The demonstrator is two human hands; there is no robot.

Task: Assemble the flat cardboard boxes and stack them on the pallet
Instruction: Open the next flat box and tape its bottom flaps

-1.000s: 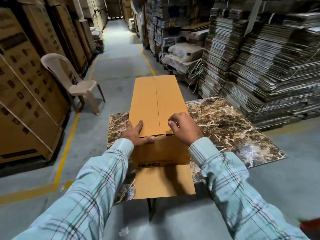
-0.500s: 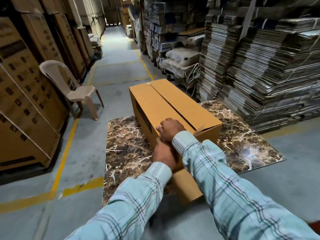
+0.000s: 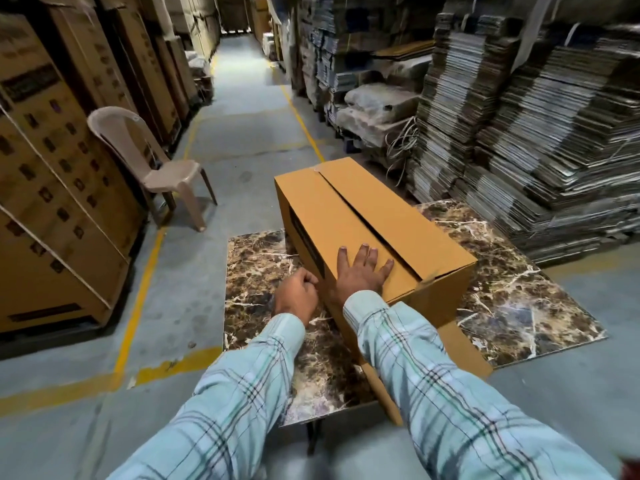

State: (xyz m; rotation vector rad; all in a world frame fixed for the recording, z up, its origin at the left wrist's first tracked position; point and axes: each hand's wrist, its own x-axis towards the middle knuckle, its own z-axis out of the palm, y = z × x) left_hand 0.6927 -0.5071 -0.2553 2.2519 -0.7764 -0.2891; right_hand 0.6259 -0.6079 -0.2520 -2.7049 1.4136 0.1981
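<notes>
A long brown cardboard box [image 3: 346, 206] stands folded up on the marble-patterned table [image 3: 502, 299], its top flaps meeting along a dark slit. My right hand [image 3: 362, 270] lies flat with spread fingers on the near end of the left top flap. My left hand [image 3: 298, 297] is curled beside the box's near left side, close to a black printed panel; whether it holds anything is hidden. A loose flap hangs from the box's near end, over the table's front edge.
Tall piles of flat cardboard [image 3: 540, 140] fill the right side. Large strapped cartons [image 3: 55, 188] line the left, with a beige plastic chair [image 3: 152, 168] before them. Yellow floor lines [image 3: 138, 303] mark an aisle running away ahead.
The box turned on the table and now lies at an angle. My right hand opened flat onto its top, and my left hand came away to the box's left side.
</notes>
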